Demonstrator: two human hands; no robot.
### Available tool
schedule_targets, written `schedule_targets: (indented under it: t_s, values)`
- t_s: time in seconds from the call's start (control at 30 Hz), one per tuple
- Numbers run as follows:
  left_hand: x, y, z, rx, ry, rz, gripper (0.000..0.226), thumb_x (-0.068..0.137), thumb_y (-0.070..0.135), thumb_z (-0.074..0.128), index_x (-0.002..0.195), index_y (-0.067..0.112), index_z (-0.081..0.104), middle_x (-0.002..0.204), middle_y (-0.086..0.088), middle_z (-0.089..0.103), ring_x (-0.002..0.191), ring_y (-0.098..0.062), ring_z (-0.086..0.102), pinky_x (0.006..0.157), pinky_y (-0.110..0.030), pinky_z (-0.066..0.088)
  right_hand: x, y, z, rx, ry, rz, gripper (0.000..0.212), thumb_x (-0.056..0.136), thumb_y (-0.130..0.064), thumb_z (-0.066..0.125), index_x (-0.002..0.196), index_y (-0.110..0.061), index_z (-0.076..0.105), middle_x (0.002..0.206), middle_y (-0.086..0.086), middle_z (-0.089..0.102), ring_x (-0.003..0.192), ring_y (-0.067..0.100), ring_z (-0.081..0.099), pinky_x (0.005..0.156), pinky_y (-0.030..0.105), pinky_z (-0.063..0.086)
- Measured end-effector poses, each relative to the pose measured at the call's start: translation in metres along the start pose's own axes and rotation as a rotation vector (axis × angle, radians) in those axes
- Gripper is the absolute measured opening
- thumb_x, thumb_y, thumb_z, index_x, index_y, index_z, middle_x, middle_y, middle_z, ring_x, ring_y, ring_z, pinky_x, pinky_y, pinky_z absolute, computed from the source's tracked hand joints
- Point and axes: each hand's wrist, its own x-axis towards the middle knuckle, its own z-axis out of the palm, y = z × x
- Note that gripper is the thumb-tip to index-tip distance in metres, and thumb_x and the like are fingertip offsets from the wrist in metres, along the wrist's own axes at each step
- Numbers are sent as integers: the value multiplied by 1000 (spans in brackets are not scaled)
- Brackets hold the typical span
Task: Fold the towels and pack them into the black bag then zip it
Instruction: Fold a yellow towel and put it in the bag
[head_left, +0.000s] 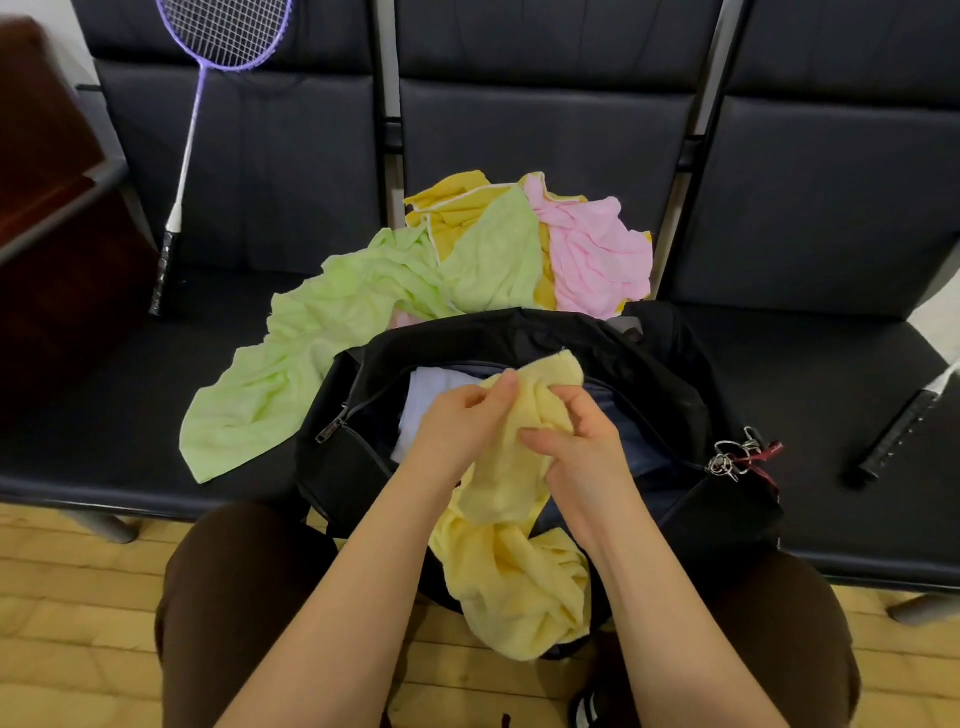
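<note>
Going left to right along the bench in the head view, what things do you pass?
Purple racket → green towel → black bag → second racket's black handle.

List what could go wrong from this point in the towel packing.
1. Both hands, left hand and right hand, bunch the pale yellow towel, whose lower end hangs off the bench toward the floor; it might drag or go in unfolded.
2. The green towel lies beside the black bag by its zipper pull; cloth could snag when zipping.
</note>
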Motion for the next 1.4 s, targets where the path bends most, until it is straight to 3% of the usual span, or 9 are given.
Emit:
schedule_targets:
  t_s: [0.2,0.27,0.43,0.6,0.7,0.87,1.13,1.27,1.4]
  values:
    - [4,-4,4,-8,-37,34,36,92,40,57,113,12,59,106,-9,60,95,-19,54,63,-24,37,-2,1,-3,-105,-43,-20,16,87,-5,67,101,-12,70,104,16,71,101,35,66,92,49,53]
    - [4,-6,2,76,40,132,19,92,33,59,88,15,58,81,-5,55,81,-18,53,56,-22,32,-1,1,-6,-152,-19,-38,9,89,-7,64,89,-12,71,92,12,71,91,31,66,86,48,53]
    - [2,-17,-14,54,331,275,37,82,18,70,61,17,39,60,5,41,58,-10,38,54,-23,31,4,-12,-23,69,84,-121,20,98,-5,49,81,-6,58,69,3,64,66,14,61,62,25,53]
    - [-5,-23,-2,-645,-138,214,23,71,0,66,65,8,45,74,-13,43,73,-26,45,69,-38,40,6,-12,-17,120,69,-74,23,101,-6,45,80,-8,53,77,10,57,75,20,57,72,32,49]
    - [-14,-23,10,-857,-305,16,11,85,14,63,86,4,62,91,-17,64,82,-27,62,72,-36,53,5,-8,-10,65,81,-75,21,99,-8,48,80,-9,56,72,7,56,69,18,53,65,30,44]
    - [-8,-18,18,-748,-164,-263,34,89,41,61,98,9,67,96,-11,72,85,-24,69,76,-38,58,0,-3,-8,-29,26,-13,17,97,-8,52,82,-10,58,87,16,55,81,27,50,71,37,44]
    - [-5,-22,4,-486,112,62,23,92,23,62,93,-1,62,91,-25,61,84,-31,58,79,-46,53,9,-14,-16,-205,443,-272,19,88,-8,64,75,-22,66,69,-1,60,68,14,53,69,34,44]
    - [-14,-12,9,-555,16,143,18,92,6,59,105,-7,61,90,-17,65,79,-19,66,64,-25,58,3,-13,8,-412,286,-405,23,83,-8,72,75,-29,70,79,-4,68,72,3,61,71,21,49]
    - [-18,-7,9,-668,-27,126,17,94,3,54,105,-7,62,86,-14,66,78,-19,66,66,-24,58,-1,-12,17,-470,208,-467,22,83,-4,72,82,-26,71,82,-6,66,75,-4,61,68,9,45]
